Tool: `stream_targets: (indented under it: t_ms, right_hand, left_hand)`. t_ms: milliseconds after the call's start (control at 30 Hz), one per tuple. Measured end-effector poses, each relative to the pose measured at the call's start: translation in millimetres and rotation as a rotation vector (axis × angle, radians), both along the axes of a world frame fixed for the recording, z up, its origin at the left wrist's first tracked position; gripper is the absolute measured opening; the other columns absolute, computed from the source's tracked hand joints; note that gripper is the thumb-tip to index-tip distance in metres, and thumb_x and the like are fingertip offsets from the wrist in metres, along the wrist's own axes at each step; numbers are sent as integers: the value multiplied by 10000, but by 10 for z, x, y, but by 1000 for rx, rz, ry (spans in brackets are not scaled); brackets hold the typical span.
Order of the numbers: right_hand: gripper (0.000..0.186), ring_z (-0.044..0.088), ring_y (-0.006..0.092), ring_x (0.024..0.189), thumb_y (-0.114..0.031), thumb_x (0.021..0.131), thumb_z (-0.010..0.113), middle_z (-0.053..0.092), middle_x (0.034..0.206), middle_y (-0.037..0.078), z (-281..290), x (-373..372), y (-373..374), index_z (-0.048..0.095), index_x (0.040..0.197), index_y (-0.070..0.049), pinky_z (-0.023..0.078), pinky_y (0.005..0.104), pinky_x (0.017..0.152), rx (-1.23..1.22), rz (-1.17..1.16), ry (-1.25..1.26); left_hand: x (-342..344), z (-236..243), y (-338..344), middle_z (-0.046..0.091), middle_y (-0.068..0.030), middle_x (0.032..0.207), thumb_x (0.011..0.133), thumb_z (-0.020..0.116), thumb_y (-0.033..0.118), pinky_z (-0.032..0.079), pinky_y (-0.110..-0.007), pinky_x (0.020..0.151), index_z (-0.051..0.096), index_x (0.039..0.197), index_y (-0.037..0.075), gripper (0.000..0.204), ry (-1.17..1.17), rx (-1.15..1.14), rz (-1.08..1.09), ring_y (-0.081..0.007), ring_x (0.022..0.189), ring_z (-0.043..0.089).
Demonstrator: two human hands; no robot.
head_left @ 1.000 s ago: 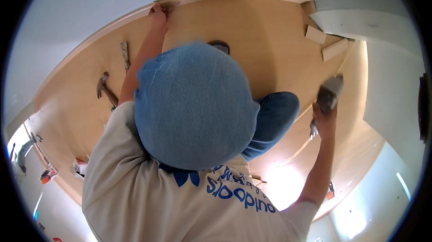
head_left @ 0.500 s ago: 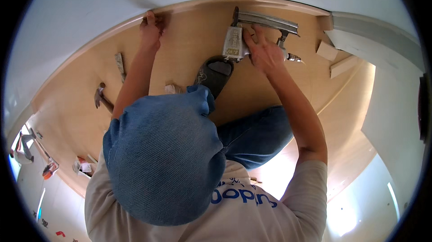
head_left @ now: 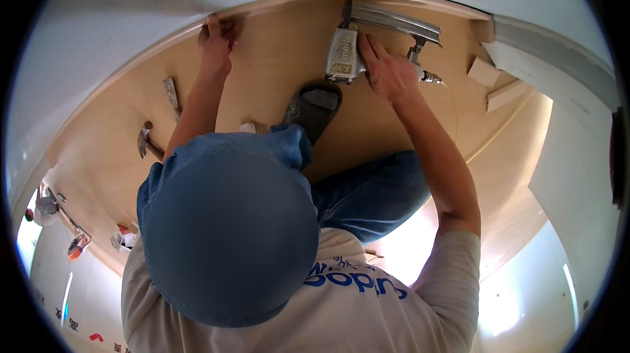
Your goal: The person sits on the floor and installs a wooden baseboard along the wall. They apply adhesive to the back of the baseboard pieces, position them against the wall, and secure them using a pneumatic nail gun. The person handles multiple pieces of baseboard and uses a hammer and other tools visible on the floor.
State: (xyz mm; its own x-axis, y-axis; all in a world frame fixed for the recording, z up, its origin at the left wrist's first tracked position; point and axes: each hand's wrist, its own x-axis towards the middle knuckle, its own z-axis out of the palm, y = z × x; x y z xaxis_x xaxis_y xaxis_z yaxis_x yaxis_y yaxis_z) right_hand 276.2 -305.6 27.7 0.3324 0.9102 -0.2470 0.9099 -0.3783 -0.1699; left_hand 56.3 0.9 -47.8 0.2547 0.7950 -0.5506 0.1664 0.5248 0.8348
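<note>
My left hand [head_left: 215, 47] is at the far left stretch of a pale wooden skirting strip [head_left: 282, 1] along the wall's foot. Its thumb side presses on the strip and the other fingers curl in; their tips are partly hidden. My right hand [head_left: 392, 76] is closed round the grip of a silver nail gun [head_left: 342, 54], with its long magazine toward the wall. The gun's nose lies close to the strip, but contact cannot be made out. An air hose [head_left: 454, 107] runs from the gun's rear fitting.
On the wood-coloured floor left of my left forearm lie a scraper [head_left: 172, 95] and a claw hammer [head_left: 146, 139]. My slipper-clad foot [head_left: 314, 113] is between my arms. Wood offcuts [head_left: 484, 72] lie by the door frame [head_left: 551, 51] at right. Several tools [head_left: 77, 244] lie at far left.
The fingers of my right hand have drawn together on the nail gun, which sits slightly nearer the wall. My left hand stays at the strip. The view has shifted a little.
</note>
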Motion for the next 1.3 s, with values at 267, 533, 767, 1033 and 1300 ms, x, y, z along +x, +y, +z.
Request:
stream_targets:
  t_ms: [267, 533, 767, 1033, 1300]
  right_hand:
    - [663, 731, 332, 876, -188, 874, 625, 537, 1485, 52, 50, 9, 12, 421, 1504, -167, 613, 435, 691, -41, -11, -1]
    - [668, 732, 327, 902, -186, 870, 645, 534, 1489, 36, 37, 23, 27, 420, 1499, -180, 617, 441, 716, -63, -23, 13]
    - [641, 730, 330, 893, -185, 883, 619, 531, 1488, 36, 18, 9, 16, 424, 1493, -178, 616, 441, 716, -35, -31, 26]
    - [654, 721, 351, 875, -174, 875, 593, 524, 1493, 59, 15, -11, 1, 417, 1505, -158, 610, 451, 730, -2, -44, 43]
    - [674, 712, 363, 898, -147, 874, 591, 515, 1478, 94, -32, -13, -42, 397, 1520, -156, 601, 473, 723, -15, -37, 52]
  left_hand:
    - [-4, 25, 3, 596, -79, 1026, 1039, 554, 516, 442, -320, 582, 504, 1201, 34, 511, -3, -22, -12, -168, 773, 635]
    - [-3, -7, 14, 612, -76, 985, 1036, 560, 516, 425, -312, 568, 510, 1164, 27, 508, -25, 5, -5, -160, 733, 618]
    - [41, 98, -20, 633, -72, 863, 1041, 544, 526, 373, -303, 542, 530, 1100, 28, 502, -1, 7, 10, -158, 625, 560]
    - [-39, -18, 71, 631, -106, 1145, 1055, 535, 482, 523, -368, 709, 492, 1290, 77, 471, -1, -60, -38, -233, 996, 668]
    - [-15, 49, 27, 606, -90, 1054, 1063, 533, 465, 476, -329, 619, 490, 1176, 71, 412, -58, -49, 3, -199, 851, 649]
